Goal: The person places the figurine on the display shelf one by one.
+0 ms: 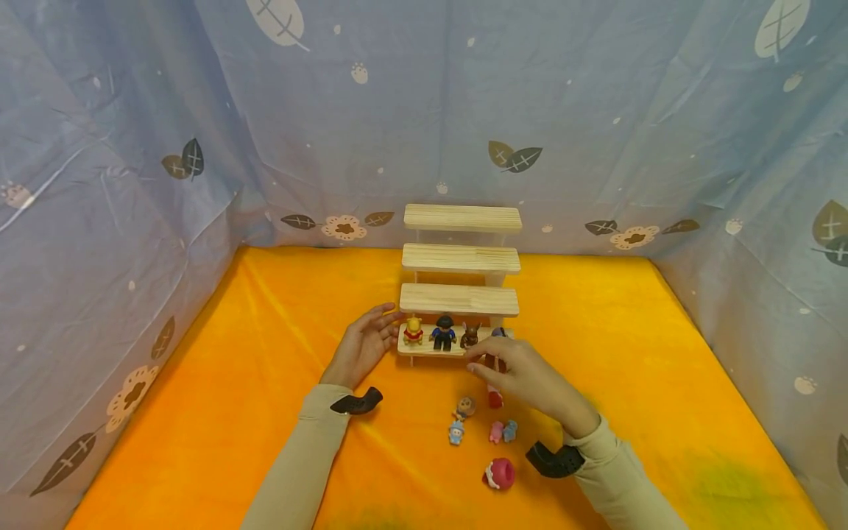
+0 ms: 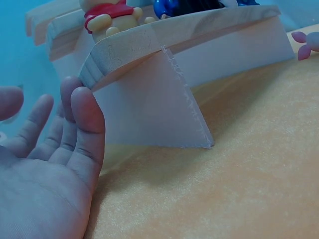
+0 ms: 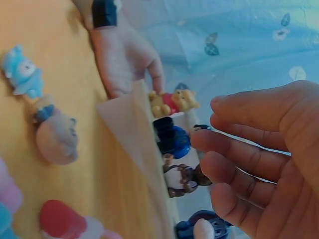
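A wooden tiered stand (image 1: 458, 298) rises in the middle, with several toy figures along its lowest board. From left to right they are a yellow bear in a red shirt (image 1: 414, 331), a black-hatted figure in blue (image 1: 444, 333), a brown eared animal (image 1: 470, 335) and a dark blue figure (image 3: 202, 226), partly hidden in the head view. My left hand (image 1: 363, 346) is at the board's left end, fingertips right at its corner (image 2: 92, 74). Over the board's right front, my right hand (image 1: 523, 372) has loosely bent fingers (image 3: 234, 194) with nothing between them.
On the orange cloth in front of the stand lie a round-headed figure (image 1: 465, 407), a light blue figure (image 1: 456, 433), a pink one (image 1: 496, 432), a blue one (image 1: 509, 430) and a red-and-white toy (image 1: 495, 397). A dark pink hollow piece (image 1: 501, 473) lies nearer. Patterned curtain (image 1: 344, 147) surrounds the back and sides.
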### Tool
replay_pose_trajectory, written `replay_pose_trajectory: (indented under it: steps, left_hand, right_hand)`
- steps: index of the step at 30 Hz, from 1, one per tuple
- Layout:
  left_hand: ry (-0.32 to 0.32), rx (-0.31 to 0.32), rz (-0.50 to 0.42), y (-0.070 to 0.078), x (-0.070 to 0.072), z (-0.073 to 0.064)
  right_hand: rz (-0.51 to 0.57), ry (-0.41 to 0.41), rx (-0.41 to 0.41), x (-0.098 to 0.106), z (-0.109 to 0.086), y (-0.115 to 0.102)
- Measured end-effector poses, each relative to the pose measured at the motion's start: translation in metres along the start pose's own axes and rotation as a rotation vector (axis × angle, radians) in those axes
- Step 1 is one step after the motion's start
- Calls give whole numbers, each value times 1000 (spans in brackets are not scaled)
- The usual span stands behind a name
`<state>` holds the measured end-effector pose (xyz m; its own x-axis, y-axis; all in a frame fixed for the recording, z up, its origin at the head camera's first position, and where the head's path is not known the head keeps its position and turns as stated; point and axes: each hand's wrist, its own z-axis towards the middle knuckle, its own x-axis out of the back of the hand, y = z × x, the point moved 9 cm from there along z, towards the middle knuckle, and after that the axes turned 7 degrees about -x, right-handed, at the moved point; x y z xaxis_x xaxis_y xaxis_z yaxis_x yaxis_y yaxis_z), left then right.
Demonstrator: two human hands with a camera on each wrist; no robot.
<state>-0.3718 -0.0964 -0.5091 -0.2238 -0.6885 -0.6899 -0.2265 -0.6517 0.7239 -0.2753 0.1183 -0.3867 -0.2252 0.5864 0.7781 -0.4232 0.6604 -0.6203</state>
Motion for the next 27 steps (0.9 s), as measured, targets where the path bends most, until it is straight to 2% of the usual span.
replay_pose_trajectory:
  steps: [7, 16, 27]
  left_hand:
    - [-18, -7, 2, 0, -1, 0]
    - [-6, -3, 2, 0, -1, -1]
    - [-4, -5, -4, 1, 0, -1]
  right_hand:
    - [-15, -52, 2, -14, -1, 5]
    - [-48, -166, -83, -35, -6, 18]
    - [-228, -197, -119, -48, -8, 26]
